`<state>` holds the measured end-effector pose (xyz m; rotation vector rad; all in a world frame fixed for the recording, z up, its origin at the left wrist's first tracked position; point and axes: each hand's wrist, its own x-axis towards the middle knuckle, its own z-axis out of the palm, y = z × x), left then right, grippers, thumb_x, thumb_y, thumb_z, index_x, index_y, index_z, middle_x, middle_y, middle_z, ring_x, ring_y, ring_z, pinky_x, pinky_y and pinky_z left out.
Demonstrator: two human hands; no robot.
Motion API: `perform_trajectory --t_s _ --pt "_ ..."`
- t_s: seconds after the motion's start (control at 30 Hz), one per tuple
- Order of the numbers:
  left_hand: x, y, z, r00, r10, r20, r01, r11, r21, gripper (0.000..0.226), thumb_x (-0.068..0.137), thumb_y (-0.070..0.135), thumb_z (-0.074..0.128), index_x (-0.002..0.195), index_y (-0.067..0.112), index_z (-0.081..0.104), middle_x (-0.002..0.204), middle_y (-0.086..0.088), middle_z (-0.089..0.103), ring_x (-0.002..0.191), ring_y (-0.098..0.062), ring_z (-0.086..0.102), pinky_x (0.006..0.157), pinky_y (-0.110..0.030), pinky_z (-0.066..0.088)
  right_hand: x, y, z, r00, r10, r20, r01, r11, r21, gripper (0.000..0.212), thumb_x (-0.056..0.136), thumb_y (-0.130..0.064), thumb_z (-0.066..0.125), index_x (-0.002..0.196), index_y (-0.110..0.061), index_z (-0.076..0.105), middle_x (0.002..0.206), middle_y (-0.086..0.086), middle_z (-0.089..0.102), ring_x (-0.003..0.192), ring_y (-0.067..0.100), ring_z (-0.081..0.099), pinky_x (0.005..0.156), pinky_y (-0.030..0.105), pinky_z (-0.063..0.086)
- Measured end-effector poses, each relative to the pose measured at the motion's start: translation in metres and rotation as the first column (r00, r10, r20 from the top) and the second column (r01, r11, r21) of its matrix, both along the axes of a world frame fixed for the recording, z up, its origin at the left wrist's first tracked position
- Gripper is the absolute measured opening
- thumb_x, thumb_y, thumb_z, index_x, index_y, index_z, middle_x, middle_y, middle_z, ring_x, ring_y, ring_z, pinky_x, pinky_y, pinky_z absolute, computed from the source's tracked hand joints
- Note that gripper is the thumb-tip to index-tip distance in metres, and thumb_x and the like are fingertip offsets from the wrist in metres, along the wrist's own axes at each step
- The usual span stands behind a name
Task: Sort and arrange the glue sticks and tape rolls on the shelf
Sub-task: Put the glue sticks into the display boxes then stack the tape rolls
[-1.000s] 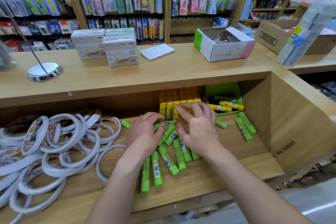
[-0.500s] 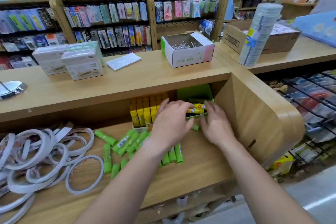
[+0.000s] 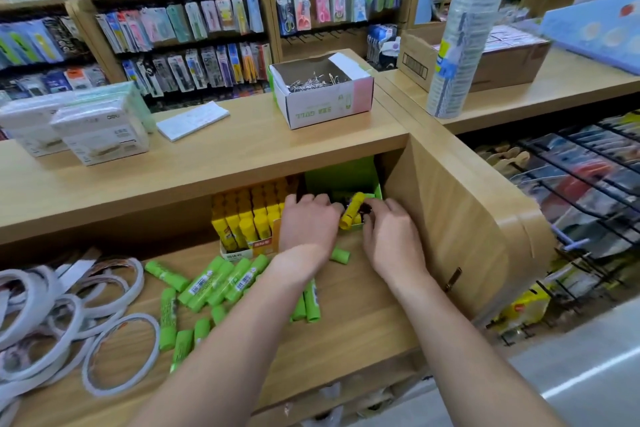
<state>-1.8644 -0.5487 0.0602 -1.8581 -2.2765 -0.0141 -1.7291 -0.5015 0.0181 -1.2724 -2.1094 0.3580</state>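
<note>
Several loose green glue sticks (image 3: pixel 221 282) lie scattered on the lower wooden shelf (image 3: pixel 363 315). Behind them, yellow glue sticks (image 3: pixel 242 218) stand upright in a display carton. Both hands reach into an open green box (image 3: pixel 346 173) at the shelf's back right corner. My left hand (image 3: pixel 308 225) holds a tilted yellow glue stick (image 3: pixel 351 210) by its lower end. My right hand (image 3: pixel 391 236) has its fingers curled at the box's front edge, touching something dark; what they hold is hidden. Several white tape rolls (image 3: pixel 69 315) are piled at the left.
The countertop above carries white boxes (image 3: pixel 100 135), a notepad (image 3: pixel 192 120) and an open carton of metal clips (image 3: pixel 322 94). The shelf's wooden side wall (image 3: pixel 460 218) stands close to my right hand. A wire rack (image 3: pixel 588 177) is further right.
Both hands moved from the green sticks to the green box at the back right. A yellow glue stick now stands raised between them. The view shifted right.
</note>
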Motion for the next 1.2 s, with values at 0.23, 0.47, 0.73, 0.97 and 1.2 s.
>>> perform_trajectory --t_s 0.23,0.47,0.73,0.97,1.2 --pt "-0.001 -0.004 0.009 0.994 -0.044 0.096 0.046 0.999 -0.021 0.035 0.097 0.036 0.057 0.131 0.033 0.058 0.124 0.003 0.059 0.109 -0.025 0.062 0.102 -0.039 0.033 0.010 -0.002 0.011 0.979 0.201 -0.032 -0.203 0.948 -0.244 0.055 0.090 -0.026 0.047 0.145 -0.027 0.052 0.132 0.008 0.052 0.127 0.027 0.042 0.112 0.035 0.033" --pt "-0.009 -0.008 0.011 0.964 -0.136 0.229 0.116 0.988 0.098 0.030 0.098 0.044 0.056 0.127 0.039 0.060 0.127 0.011 0.060 0.114 -0.017 0.059 0.097 -0.036 0.034 0.012 0.003 0.013 0.978 0.199 -0.069 -0.210 0.938 -0.276 0.040 0.097 -0.046 0.055 0.132 -0.027 0.057 0.121 0.001 0.056 0.108 0.020 0.057 0.097 0.037 0.046" --pt "-0.016 -0.022 0.034 0.680 -0.201 0.705 -0.012 0.959 0.284 0.035 0.087 0.013 0.073 0.117 0.031 0.066 0.106 0.013 0.071 0.104 -0.011 0.064 0.095 -0.028 0.050 0.011 -0.010 0.030 0.981 0.035 -0.191 -0.064 0.987 -0.149 0.016 0.084 -0.012 0.067 0.099 -0.017 0.063 0.098 0.001 0.062 0.085 0.018 0.060 0.076 0.029 0.048" --pt "-0.042 -0.104 0.038 0.456 -0.213 0.864 -0.193 0.924 0.330 0.027 0.082 0.014 0.082 0.100 0.031 0.072 0.088 0.016 0.074 0.083 -0.004 0.071 0.081 -0.024 0.057 0.017 -0.057 0.031 0.890 -0.057 -0.453 -0.124 0.925 -0.360 0.036 0.072 -0.002 0.076 0.078 -0.030 0.055 0.086 -0.005 0.066 0.080 0.014 0.068 0.074 0.042 0.058" --pt "-0.093 -0.167 0.012 0.395 -0.157 0.905 -0.281 0.917 0.282 0.035 0.100 0.027 0.059 0.130 0.045 0.057 0.096 -0.007 0.069 0.079 -0.024 0.071 0.076 -0.050 0.057 -0.026 -0.092 0.015 0.913 0.165 -0.373 -0.321 0.854 -0.409 0.036 0.092 -0.014 0.068 0.121 -0.035 0.069 0.104 -0.005 0.057 0.098 0.015 0.066 0.095 0.042 0.052"
